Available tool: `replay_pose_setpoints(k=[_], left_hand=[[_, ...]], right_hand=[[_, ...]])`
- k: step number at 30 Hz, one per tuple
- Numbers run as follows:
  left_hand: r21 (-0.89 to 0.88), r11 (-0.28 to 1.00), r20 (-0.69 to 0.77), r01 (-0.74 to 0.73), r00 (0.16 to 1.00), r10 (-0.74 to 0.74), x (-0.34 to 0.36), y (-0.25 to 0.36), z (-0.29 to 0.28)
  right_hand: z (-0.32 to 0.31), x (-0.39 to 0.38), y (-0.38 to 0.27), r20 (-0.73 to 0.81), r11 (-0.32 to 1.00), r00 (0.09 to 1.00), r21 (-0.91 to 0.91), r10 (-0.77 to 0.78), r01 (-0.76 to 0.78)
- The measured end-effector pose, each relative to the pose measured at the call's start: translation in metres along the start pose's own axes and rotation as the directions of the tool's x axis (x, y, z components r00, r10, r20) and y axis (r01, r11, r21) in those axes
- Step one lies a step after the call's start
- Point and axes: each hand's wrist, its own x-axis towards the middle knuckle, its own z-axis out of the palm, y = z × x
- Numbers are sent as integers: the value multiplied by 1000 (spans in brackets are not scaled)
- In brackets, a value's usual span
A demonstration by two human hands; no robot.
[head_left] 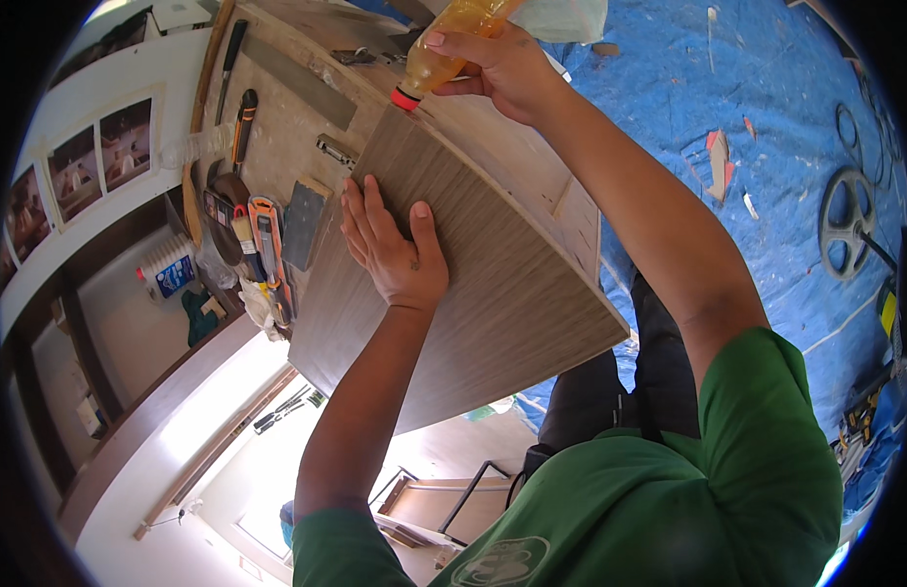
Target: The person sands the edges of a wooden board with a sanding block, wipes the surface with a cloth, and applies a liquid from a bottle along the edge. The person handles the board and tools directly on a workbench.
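My left hand [403, 256] lies flat on a brown wood-grain board [502, 279], fingers and thumb spread. The board rests tilted across a wooden workbench, its near corner pointing toward my body. In my right hand [512, 76] is a clear plastic bottle [444, 57] of amber liquid, gripped around its side. The bottle tips downward, and its red cap [406, 99] is at the far corner of the board. Whether the cap touches the board, I cannot tell. A metal hinge [335, 150] lies beside the board's left edge.
On the workbench [287, 112] to the left are an orange utility knife [267, 230], a brush [244, 233], a dark rectangular block [304, 225] and an orange-and-black handled tool [244, 122]. Blue sheeting [649, 108] covers the floor at right, with scraps and a grey wheel [847, 224].
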Motion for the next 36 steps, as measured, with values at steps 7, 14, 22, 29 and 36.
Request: replay_pose_setpoints(k=[7,14,22,29,36], left_hand=[[18,1000,-5,3,1000,-3,-1,-2,0],[8,1000,-11,5,1000,-5,-2,-4,0],[22,1000,-12,0,1000,0,-1,-3,1],[13,1000,-18,-10,1000,11,-2,-4,1],[17,1000,-19,-7,1000,7,-2,-4,0]], right_hand=[[2,-3,-4,-6,1000,1000,-15,16,-17],[5,-10,-12,24,999,999,-38,34,-33],[10,-8,-8,1,1000,1000,-4,-20,20],[5,-8,-3,-30,1000,1000,4,-7,7],[15,-5,-6,-56,999,998,54,7,-4]])
